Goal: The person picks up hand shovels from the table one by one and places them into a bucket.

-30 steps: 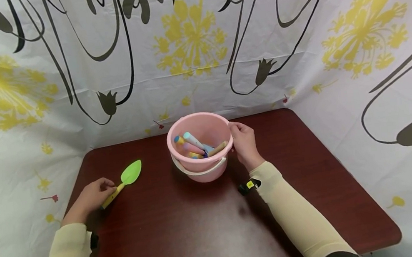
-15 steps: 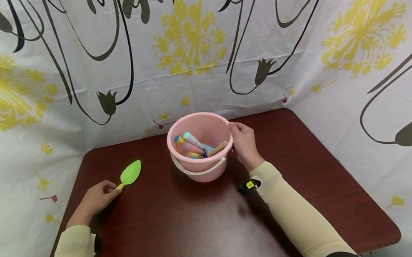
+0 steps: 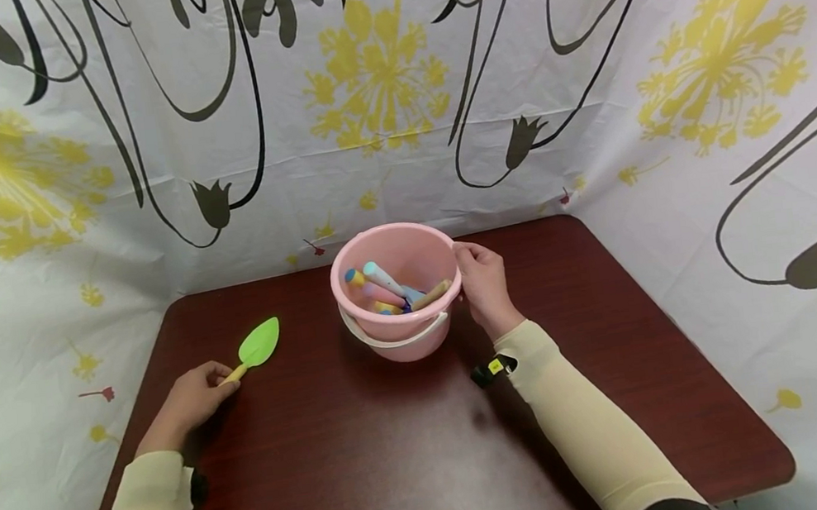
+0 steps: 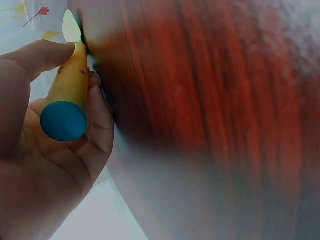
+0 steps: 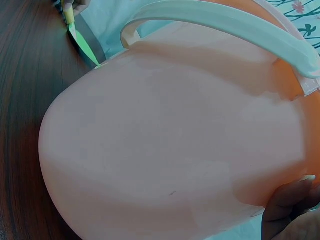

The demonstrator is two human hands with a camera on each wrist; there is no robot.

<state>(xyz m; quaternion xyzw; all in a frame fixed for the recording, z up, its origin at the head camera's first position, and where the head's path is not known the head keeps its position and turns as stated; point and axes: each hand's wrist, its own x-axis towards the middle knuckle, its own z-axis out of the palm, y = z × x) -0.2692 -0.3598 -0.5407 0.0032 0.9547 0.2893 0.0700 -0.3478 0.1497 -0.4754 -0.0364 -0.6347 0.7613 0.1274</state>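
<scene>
A toy trowel (image 3: pixel 259 344) with a green blade and a yellow handle lies at the table's left side. My left hand (image 3: pixel 194 398) grips its handle, thumb on top and fingers beneath; the blue handle end (image 4: pixel 64 121) faces the left wrist camera. At the back middle stands a pink bucket (image 3: pixel 405 351), its white carrying handle (image 3: pixel 399 342) hanging down in front. My right hand (image 3: pixel 487 287) pinches the bucket's right rim. Several toy tools with coloured handles (image 3: pixel 381 279) lie inside the bucket; their lower ends are hidden.
The dark red wooden table (image 3: pixel 370 458) has rounded back corners. A white cloth (image 3: pixel 401 181) with yellow and grey flower prints hangs close behind the table and along both sides.
My left hand has moved forward and right along the trowel's handle and now grips it nearer the blade. The trowel has barely shifted. My right hand and the bucket have stayed still.
</scene>
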